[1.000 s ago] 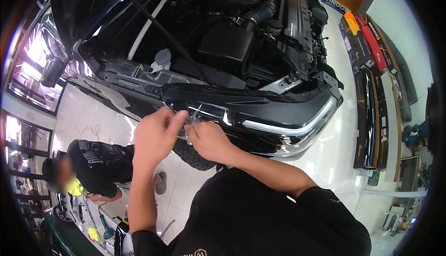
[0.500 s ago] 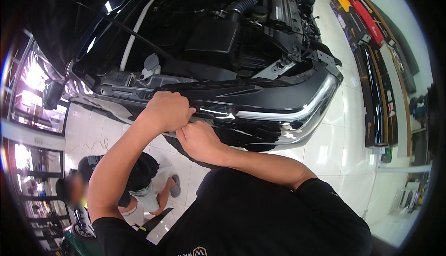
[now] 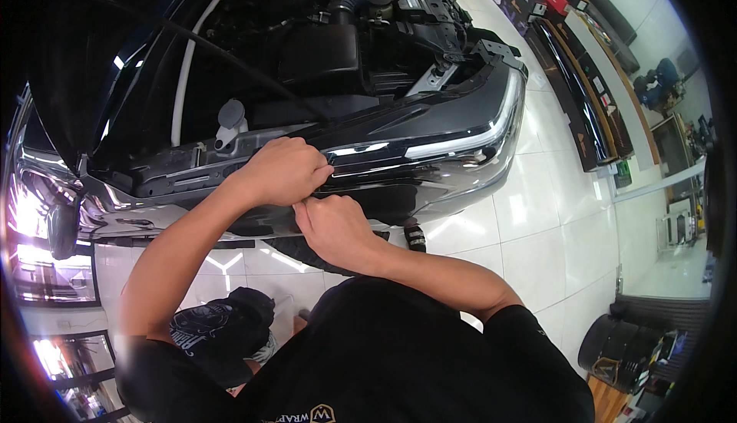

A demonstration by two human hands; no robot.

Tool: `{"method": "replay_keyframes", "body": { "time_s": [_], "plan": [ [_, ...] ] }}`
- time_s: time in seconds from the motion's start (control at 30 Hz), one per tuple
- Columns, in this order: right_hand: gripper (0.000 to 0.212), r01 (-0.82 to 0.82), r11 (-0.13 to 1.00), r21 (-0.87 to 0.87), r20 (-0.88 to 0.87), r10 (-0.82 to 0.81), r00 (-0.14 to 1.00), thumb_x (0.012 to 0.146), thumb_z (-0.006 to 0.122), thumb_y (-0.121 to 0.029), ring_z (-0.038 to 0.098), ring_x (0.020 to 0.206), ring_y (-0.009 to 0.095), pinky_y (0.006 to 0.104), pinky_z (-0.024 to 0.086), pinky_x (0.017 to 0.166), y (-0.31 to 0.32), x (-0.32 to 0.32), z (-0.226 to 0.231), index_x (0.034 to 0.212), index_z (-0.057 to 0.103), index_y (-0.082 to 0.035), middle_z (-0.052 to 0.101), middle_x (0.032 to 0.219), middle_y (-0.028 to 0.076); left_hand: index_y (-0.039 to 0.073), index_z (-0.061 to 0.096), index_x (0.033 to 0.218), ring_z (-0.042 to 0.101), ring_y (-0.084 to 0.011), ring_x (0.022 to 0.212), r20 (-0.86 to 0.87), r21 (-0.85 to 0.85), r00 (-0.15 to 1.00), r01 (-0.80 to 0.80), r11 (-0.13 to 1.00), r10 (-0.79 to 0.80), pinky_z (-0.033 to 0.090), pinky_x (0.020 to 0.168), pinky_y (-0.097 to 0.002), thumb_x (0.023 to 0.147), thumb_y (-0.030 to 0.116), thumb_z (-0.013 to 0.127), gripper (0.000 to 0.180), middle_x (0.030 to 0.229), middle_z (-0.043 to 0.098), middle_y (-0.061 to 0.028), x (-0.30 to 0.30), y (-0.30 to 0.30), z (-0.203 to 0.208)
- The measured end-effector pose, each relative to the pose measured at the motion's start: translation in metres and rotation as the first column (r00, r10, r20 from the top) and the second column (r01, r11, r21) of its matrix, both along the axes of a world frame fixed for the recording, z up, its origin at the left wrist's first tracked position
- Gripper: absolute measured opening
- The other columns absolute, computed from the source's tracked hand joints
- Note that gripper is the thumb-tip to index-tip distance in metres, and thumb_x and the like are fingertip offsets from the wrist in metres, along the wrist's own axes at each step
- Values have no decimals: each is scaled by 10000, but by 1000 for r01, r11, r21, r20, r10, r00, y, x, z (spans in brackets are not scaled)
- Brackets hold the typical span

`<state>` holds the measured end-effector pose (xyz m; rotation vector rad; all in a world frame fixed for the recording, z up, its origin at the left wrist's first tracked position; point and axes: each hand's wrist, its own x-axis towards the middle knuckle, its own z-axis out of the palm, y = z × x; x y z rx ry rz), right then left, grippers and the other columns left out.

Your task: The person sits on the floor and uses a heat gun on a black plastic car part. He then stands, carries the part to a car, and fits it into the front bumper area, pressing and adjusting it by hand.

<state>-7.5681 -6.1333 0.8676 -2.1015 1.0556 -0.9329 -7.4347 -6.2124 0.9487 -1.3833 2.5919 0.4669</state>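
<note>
My left hand is closed in a fist at the front fender's upper edge, beside the inner end of the black car's headlight. Just below and to its right, my right hand is also closed, with thumb and fingers pinched together against the dark, glossy side panel. Whatever either hand grips is hidden by the fingers. Both forearms are bare below short black sleeves.
Beyond my hands lies the open engine bay with a black box and a capped reservoir neck. A person in black crouches at lower left. Long boxes line the right wall. A tyre shows under the panel.
The view has shifted, so the car sits further left and higher. My hands remain closed near the headlight, slightly lower against the car. The crouching person now bends forward.
</note>
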Motion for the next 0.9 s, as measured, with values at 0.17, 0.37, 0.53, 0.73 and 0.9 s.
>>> {"method": "replay_keyframes", "body": {
  "time_s": [0.17,0.37,0.53,0.73,0.9],
  "plan": [
    [362,58,998,-5,-69,-59,996,1028,556,-182,646,540,401,494,525,553,8,9,-6,753,667,26,640,605,202,24,681,687,640,-386,639,-123,-63,989,78,995,-85,508,738,-492,999,259,602,398,642,644,-191,11,7,-10],
    [343,104,994,-38,-22,-105,994,1015,575,-168,652,557,394,487,527,558,17,8,-15,739,649,20,656,654,192,29,656,676,625,-363,598,-251,-90,960,101,991,-120,503,658,-457,993,256,622,391,621,626,-172,17,15,-22],
    [289,77,997,-15,-24,-78,997,1019,579,-173,668,587,382,477,538,558,21,-1,-20,813,652,16,678,699,182,33,628,671,617,-360,585,-377,-104,918,89,991,-122,494,627,-440,995,235,624,381,628,622,-162,16,23,-26],
    [225,49,999,17,-12,-49,999,1010,594,-157,667,618,379,470,536,568,23,-17,-26,859,643,2,684,732,174,59,642,702,647,-384,675,-383,-43,923,38,998,-51,495,648,-470,986,262,618,350,649,640,-138,15,30,-31],
    [240,-4,1000,15,-6,4,1000,1018,588,-159,672,623,379,471,537,569,20,-26,-22,852,644,6,687,730,178,62,614,702,638,-379,647,-445,-125,895,-26,992,-33,476,617,-473,988,274,622,356,641,628,-132,13,41,-40]
  ]
}}
